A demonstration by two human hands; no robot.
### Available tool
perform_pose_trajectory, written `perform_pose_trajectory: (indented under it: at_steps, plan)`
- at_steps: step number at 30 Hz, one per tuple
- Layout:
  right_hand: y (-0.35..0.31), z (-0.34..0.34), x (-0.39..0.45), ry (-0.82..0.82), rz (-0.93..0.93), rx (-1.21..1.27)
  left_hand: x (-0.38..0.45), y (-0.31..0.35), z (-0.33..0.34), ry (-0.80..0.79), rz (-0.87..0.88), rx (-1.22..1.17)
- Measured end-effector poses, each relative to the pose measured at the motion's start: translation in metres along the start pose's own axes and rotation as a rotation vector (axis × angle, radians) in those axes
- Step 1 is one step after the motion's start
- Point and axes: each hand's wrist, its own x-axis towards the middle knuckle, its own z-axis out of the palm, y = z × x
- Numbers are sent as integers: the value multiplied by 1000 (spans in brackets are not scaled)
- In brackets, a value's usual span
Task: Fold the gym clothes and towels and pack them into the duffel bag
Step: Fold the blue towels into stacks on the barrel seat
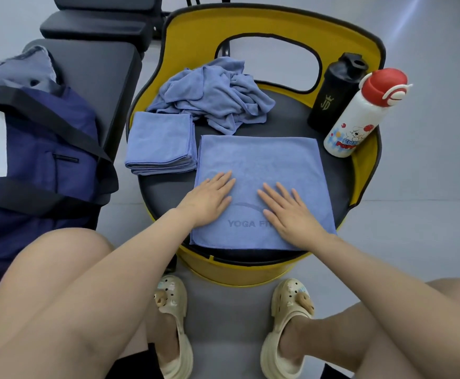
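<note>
Both hands, left hand [209,196] and right hand [289,212], flat, grip open, press smooth blue towel [261,160]

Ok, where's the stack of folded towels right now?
In the head view, the folded towel stack sits on the seat's left edge, beside the spread towel, in front of the crumpled towels.

Two bottles [351,105] crowd the seat's [286,124] right edge, a crumpled heap [212,94] blocks its back, folded towels [161,143] its left; bare seat lies between.
</note>
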Motion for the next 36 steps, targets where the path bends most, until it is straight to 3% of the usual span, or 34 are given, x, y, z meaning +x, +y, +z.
perform_pose_trajectory:
  at_steps: [10,15,22,31,36]
  plan:
    - [44,2,-40,42,334,106,0,9,18,-18,29,19]
    - [50,-5,-31,55,333,133,4,9,13,7,5,-47]
    - [55,-36,10,74,189,121,33,12,0,-27,-60,25]
    - [69,-58,89,138,272,175,86,-13,-30,-59,-207,25]
    - [80,-59,113,145,309,116,107,-27,-43,65,-253,-10]
